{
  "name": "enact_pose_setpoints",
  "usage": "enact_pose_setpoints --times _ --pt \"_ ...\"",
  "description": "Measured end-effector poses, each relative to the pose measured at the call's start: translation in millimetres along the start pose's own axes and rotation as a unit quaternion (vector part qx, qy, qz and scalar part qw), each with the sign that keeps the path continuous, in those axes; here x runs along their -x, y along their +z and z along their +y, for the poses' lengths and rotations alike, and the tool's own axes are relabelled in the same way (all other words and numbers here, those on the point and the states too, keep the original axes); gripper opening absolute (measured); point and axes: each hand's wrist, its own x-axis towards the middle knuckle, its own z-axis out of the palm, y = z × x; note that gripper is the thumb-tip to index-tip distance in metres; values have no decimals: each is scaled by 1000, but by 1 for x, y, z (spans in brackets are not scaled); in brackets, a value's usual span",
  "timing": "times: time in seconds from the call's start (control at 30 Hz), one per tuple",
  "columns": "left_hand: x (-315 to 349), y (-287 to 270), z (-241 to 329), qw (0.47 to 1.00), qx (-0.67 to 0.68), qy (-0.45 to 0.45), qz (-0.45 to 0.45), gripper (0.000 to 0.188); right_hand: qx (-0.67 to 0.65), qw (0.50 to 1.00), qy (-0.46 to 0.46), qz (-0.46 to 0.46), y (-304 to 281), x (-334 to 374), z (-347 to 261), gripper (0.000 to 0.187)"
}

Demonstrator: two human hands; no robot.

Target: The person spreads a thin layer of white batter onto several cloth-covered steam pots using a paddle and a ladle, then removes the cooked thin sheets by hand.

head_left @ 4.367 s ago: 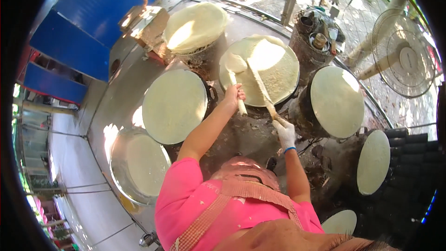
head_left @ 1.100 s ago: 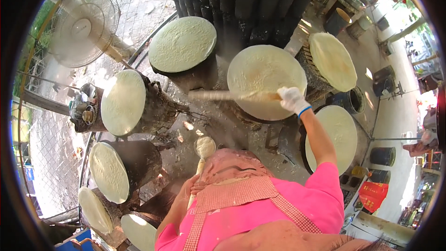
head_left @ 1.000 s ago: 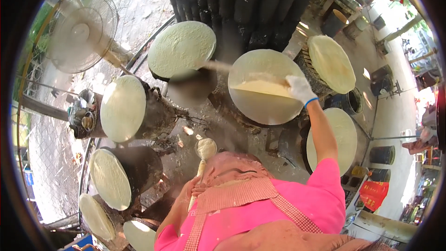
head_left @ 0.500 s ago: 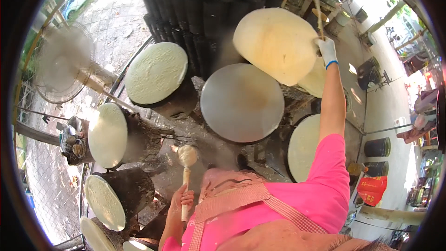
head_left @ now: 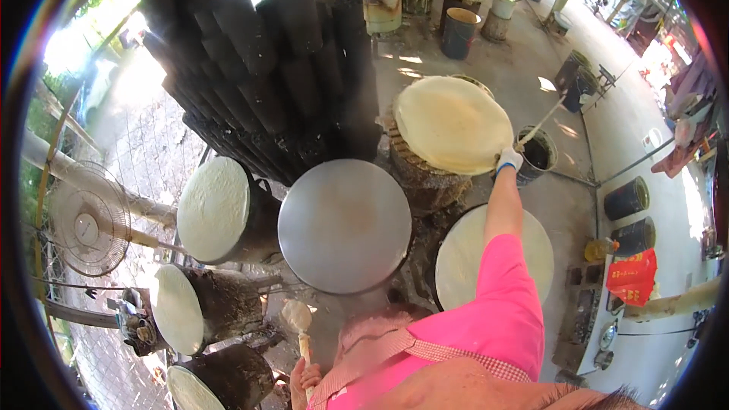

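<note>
My right hand (head_left: 510,158), in a white glove with a blue cuff, reaches out to the right side. It grips a thin stick (head_left: 545,120) and the near edge of a large round thin flatbread (head_left: 454,123). The flatbread spreads over a round slatted stand, whose top it mostly hides. My left hand (head_left: 305,376), low by my apron, is closed round the handle of a wooden-handled tool (head_left: 298,317) with a round, batter-coated head. Between my hands is a bare, round grey griddle (head_left: 345,228). To its right a griddle with pale batter (head_left: 456,258) sits partly under my arm.
More batter-covered griddles (head_left: 214,209) line the left on dark drum stoves. Behind rises a tall stack of black tubes (head_left: 281,68). A fan (head_left: 89,220) stands at far left. Buckets (head_left: 460,34) and drums stand at the back; a red bag (head_left: 632,277) is at right.
My right hand has carried the flatbread from beside the bare griddle onto the stand and come lower. The view has shifted. My left hand still holds the tool.
</note>
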Motion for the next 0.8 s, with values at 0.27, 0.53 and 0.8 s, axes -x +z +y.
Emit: enact_pose_setpoints --times 0.27,0.53,0.8 --pt "18 7 -11 994 -9 107 7 38 149 979 -119 -76 -5 28 -20 43" --pt "55 -10 12 997 37 33 -56 28 432 876 -213 -34 -63 173 -58 50" --pt "129 -83 -18 971 25 228 -60 27 195 768 -500 -350 -54 398 -24 51"
